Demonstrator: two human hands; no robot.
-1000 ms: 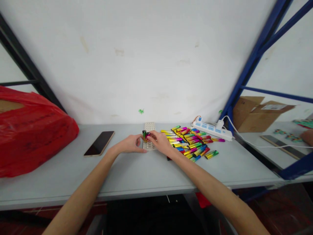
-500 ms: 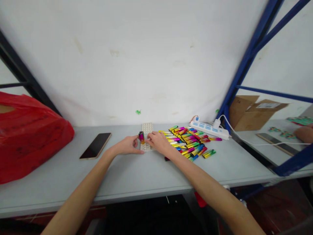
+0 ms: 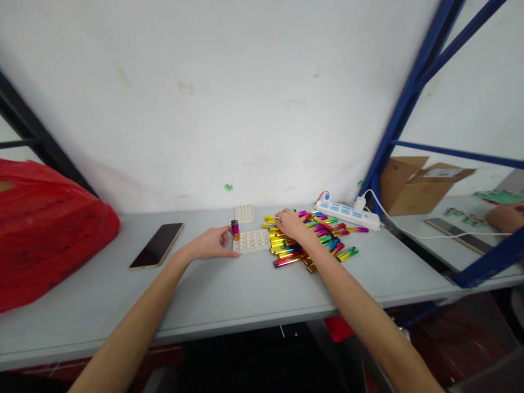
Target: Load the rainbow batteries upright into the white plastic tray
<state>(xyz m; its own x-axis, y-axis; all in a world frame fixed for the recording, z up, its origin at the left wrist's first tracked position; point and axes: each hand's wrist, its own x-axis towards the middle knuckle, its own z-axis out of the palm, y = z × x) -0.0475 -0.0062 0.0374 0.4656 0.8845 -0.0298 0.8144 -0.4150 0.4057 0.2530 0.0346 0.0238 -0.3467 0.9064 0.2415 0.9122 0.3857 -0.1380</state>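
Observation:
My left hand lies at the left end of a cream tray with rows of holes. Its thumb stretches along the near corner of the tray, apart from the bent fingers. One lighter, purple and gold with a black top, stands upright at the tray's left end beside those fingers. To the right, my right hand is over the left part of a pile of shiny multicoloured lighters. Its fingers are bent together on a lighter there, though the fingertips are partly hidden.
Behind the tray is a second cream holed tray. A phone and a red plastic bag are on the left. A white power strip with a cable lies behind the pile. Beyond the blue frame are a cardboard box and another person's hand.
My right hand has moved right from the tray to the pile, uncovering the tray's holes. My left hand and the upright lighter keep their place. The view has shifted slightly.

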